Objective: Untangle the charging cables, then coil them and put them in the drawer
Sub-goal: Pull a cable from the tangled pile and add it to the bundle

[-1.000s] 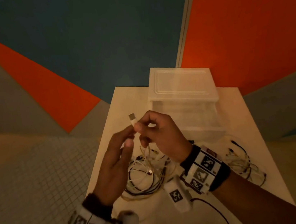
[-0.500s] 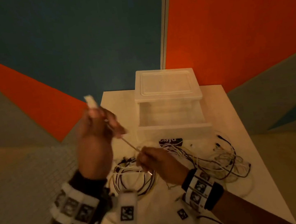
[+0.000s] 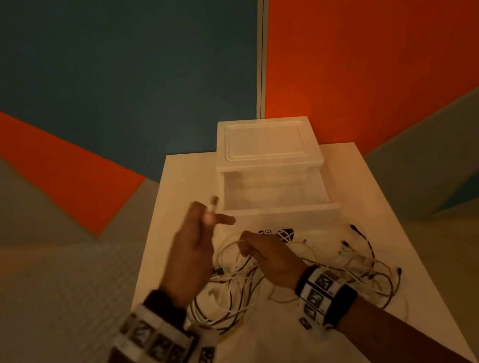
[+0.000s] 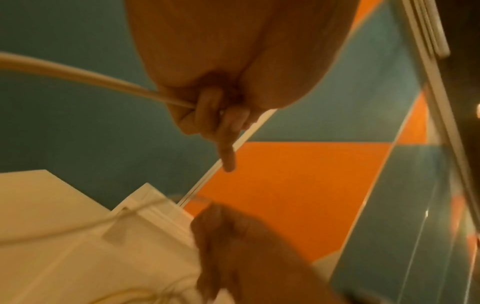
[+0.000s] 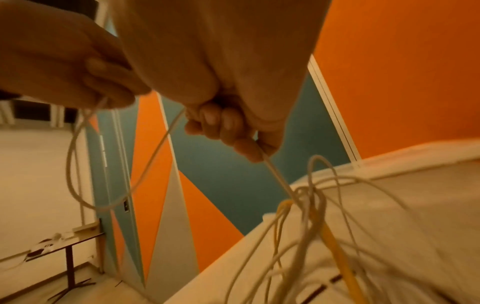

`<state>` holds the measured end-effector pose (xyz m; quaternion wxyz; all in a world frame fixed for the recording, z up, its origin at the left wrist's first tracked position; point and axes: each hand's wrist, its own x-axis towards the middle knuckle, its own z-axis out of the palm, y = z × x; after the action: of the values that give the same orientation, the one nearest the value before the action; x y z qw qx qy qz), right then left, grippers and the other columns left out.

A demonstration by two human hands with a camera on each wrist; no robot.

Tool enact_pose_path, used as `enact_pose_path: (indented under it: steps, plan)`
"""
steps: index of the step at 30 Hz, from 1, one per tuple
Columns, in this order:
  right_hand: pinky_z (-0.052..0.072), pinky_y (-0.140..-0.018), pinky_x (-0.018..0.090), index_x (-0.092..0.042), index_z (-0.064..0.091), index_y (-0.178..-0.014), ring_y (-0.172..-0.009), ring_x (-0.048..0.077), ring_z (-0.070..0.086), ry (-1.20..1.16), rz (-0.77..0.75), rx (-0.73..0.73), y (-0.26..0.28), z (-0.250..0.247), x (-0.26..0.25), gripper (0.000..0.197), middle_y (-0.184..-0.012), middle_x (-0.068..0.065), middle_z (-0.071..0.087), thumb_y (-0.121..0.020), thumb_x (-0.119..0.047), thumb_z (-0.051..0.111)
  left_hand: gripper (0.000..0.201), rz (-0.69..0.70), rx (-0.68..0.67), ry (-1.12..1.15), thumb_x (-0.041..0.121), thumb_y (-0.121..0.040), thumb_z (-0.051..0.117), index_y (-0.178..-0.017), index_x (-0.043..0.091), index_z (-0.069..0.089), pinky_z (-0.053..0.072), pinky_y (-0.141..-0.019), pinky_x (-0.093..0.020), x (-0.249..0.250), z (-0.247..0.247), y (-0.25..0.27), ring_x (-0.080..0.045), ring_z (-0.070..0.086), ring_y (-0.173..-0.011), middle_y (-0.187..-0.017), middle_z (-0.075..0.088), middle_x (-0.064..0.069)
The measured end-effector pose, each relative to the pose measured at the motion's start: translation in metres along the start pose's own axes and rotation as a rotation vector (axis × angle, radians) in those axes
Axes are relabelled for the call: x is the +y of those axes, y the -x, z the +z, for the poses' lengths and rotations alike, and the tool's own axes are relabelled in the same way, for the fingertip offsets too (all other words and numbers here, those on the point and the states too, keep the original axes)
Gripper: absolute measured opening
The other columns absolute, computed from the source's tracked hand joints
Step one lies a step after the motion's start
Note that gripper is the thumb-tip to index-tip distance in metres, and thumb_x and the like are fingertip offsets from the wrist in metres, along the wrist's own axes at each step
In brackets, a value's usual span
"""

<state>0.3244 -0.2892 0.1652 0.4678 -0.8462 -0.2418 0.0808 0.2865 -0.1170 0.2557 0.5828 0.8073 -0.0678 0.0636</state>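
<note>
A tangle of white and black charging cables (image 3: 279, 285) lies on the white table (image 3: 178, 189). My left hand (image 3: 210, 215) holds one white cable near its plug (image 3: 213, 200), raised above the table; in the left wrist view my fingers (image 4: 207, 109) curl round that white cable (image 4: 78, 71). My right hand (image 3: 245, 246) pinches the same white cable lower down, just above the tangle. In the right wrist view its fingertips (image 5: 249, 148) grip the cable (image 5: 275, 174), which runs down into the knot (image 5: 309, 203). The clear drawer (image 3: 273, 195) stands pulled open behind my hands.
The clear plastic drawer unit (image 3: 268, 144) stands at the back of the table against blue and orange walls. More loose cables (image 3: 364, 259) spread to the right of my right wrist. A yellow cable (image 5: 335, 248) runs through the knot. Table edges drop off on both sides.
My left hand, which had pulled the plug end up and to the left, has come back down toward the drawer front. The cable between my hands now hangs in a slack loop.
</note>
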Motion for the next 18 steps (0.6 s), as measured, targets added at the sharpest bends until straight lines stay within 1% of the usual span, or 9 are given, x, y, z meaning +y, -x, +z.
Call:
enact_pose_path:
  steps: [1,3,4,6,8,10,13,15,18]
  plan:
    - [0.047,-0.078,0.041,-0.014,0.055,-0.087,-0.076,0.022,0.056,0.033,0.006,-0.020,-0.003,-0.002,-0.006,0.026,-0.079,0.000,0.057,-0.100,-0.026,0.036,0.022,-0.022,-0.036,-0.073,0.034,-0.105,0.031,-0.090,0.019,0.038,0.033,-0.044,-0.031,-0.011,0.010,0.003,-0.008,0.043,-0.047,-0.097,0.069,0.002]
    - [0.051,-0.076,0.042,-0.021,0.053,-0.087,-0.077,0.020,0.061,0.079,-0.026,-0.004,-0.006,-0.006,-0.015,0.029,-0.081,-0.001,0.062,-0.100,-0.037,0.032,0.019,-0.030,-0.094,-0.209,0.027,-0.104,0.033,-0.087,0.022,0.036,0.034,-0.054,-0.031,-0.031,0.023,0.004,-0.002,0.046,-0.055,-0.080,0.058,0.008]
    - [0.053,-0.077,0.040,-0.021,0.053,-0.088,-0.079,0.019,0.064,0.091,-0.037,0.014,-0.006,-0.007,-0.018,0.031,-0.084,0.000,0.066,-0.101,-0.040,0.032,0.016,-0.031,-0.118,-0.253,0.023,-0.103,0.034,-0.087,0.021,0.036,0.033,-0.055,-0.033,-0.036,0.028,0.005,-0.003,0.043,-0.054,-0.073,0.053,0.007]
    - [0.053,-0.073,0.040,-0.020,0.053,-0.088,-0.077,0.019,0.064,0.090,-0.042,0.040,-0.006,-0.008,-0.017,0.023,-0.084,0.002,0.067,-0.103,-0.029,0.038,0.017,-0.032,-0.106,-0.272,0.023,-0.103,0.035,-0.086,0.022,0.036,0.033,-0.051,-0.035,-0.036,0.032,0.002,-0.007,0.039,-0.050,-0.065,0.047,0.006]
    - [0.051,-0.072,0.042,-0.020,0.051,-0.086,-0.074,0.020,0.060,0.056,-0.049,0.036,-0.002,-0.007,-0.010,0.020,-0.081,-0.002,0.062,-0.101,-0.021,0.038,0.024,-0.012,-0.033,-0.157,0.028,-0.105,0.034,-0.082,0.024,0.036,0.033,-0.050,-0.032,-0.020,0.028,-0.003,-0.005,0.037,-0.051,-0.063,0.043,0.008]
    - [0.046,-0.077,0.043,-0.021,0.050,-0.087,-0.077,0.019,0.054,-0.003,0.013,-0.010,0.006,-0.003,0.009,0.020,-0.081,-0.008,0.055,-0.098,-0.022,0.033,0.027,0.009,0.054,0.008,0.031,-0.105,0.035,-0.081,0.022,0.041,0.034,-0.051,-0.023,0.004,0.014,-0.013,-0.003,0.036,-0.055,-0.066,0.041,0.009]
    - [0.043,-0.076,0.042,-0.024,0.048,-0.078,-0.072,0.018,0.045,0.005,0.231,-0.073,0.024,-0.003,0.045,0.028,-0.077,0.000,0.049,-0.101,-0.023,0.031,0.021,-0.011,0.195,0.393,0.034,-0.099,0.041,-0.081,0.027,0.049,0.030,-0.048,-0.017,0.045,-0.028,-0.027,-0.003,0.035,-0.055,-0.065,0.044,0.013]
    - [0.044,-0.079,0.042,-0.028,0.049,-0.072,-0.072,0.019,0.046,0.009,0.324,-0.094,0.037,-0.006,0.063,0.031,-0.076,0.002,0.051,-0.098,-0.030,0.032,0.020,0.089,0.232,0.559,0.027,-0.101,0.036,-0.083,0.025,0.044,0.026,-0.048,-0.015,0.073,-0.060,-0.034,-0.001,0.031,-0.054,-0.065,0.041,0.014]
    - [0.046,-0.083,0.040,-0.010,0.056,-0.079,-0.075,0.018,0.051,0.085,0.388,-0.111,0.044,-0.008,0.086,0.026,-0.080,0.002,0.057,-0.097,-0.010,0.038,0.027,0.202,0.211,0.582,0.021,-0.106,0.026,-0.082,0.023,0.040,0.025,-0.045,-0.017,0.099,-0.092,-0.043,-0.002,0.026,-0.050,-0.064,0.034,0.012]
